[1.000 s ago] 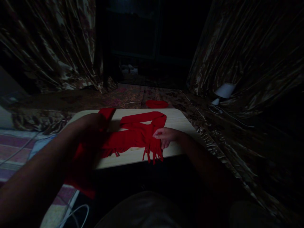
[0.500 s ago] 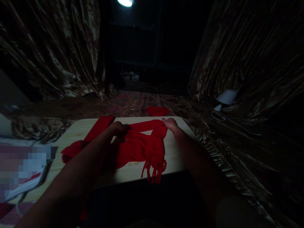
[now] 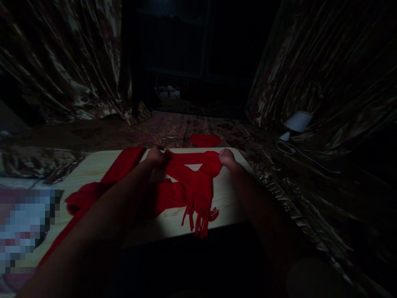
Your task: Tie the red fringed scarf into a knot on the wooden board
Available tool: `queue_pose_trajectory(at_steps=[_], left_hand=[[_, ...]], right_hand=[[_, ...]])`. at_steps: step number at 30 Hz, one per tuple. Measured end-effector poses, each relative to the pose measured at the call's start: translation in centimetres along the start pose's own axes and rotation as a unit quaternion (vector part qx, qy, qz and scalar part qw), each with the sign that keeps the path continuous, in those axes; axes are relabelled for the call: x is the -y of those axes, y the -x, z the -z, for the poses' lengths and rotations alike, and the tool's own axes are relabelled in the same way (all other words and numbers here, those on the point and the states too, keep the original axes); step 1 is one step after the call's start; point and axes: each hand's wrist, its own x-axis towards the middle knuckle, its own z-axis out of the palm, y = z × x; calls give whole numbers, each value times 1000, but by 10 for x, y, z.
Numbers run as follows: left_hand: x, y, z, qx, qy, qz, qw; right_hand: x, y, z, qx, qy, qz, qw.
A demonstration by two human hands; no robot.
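A red scarf (image 3: pixel 198 182) with a fringed end lies in loose folds over a pale wooden table (image 3: pixel 231 198). Along the far side, a strip of it is stretched between both hands. My left hand (image 3: pixel 156 156) is closed on the strip's left end; its fingertips are hidden from me. My right hand (image 3: pixel 227 158) pinches the right end near the table's far right corner. Another length of the scarf runs under my left forearm to the left, and the fringe hangs toward the near edge. The light is dim.
Beyond the table's far edge lies another red cloth piece (image 3: pixel 205 140) on patterned fabric. A small white lamp (image 3: pixel 298 121) with a white cord stands at right. Patterned curtains (image 3: pixel 313 62) hang on both sides. A blurred-out flat object (image 3: pixel 25 223) sits at the left.
Both hands have moved slightly away from me and the right one a little to the right. The held strip is pulled straighter, and the folds below it have shifted.
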Motion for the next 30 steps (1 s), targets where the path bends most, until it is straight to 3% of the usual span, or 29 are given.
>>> queue_pose_trajectory(at_steps=[4,7,8,10,11,13,15,18,22,25,27,30], left_hand=[[-14,17,1,-72,-123,-75,987],[-26,41,-3,-79,-257,-149,952],[-30,50,-6,-42,-264,-186,946],[-35,70,-13,85,-246,-296,919],[-36,80,-17,145,-234,-347,897],[-33,97,-26,211,-233,-394,864],[-26,109,-33,246,-283,-372,849],[-19,117,-39,251,-357,-318,842],[-20,118,-37,256,-358,-298,847],[-22,119,-35,258,-357,-296,847],[-20,121,-35,255,-361,-297,846],[-14,122,-37,233,-363,-314,846]], right_hand=[[2,11,5,-37,62,22,997],[14,31,7,-60,164,108,979],[19,39,6,-69,177,147,971],[29,57,3,-48,152,215,963],[33,65,0,-21,130,243,961],[37,80,-3,46,101,281,953],[35,88,-4,95,110,297,944],[29,90,-1,117,127,283,943],[26,88,5,168,39,251,953],[25,95,8,217,12,251,943],[22,101,9,223,38,268,937],[17,105,12,182,89,270,941]])
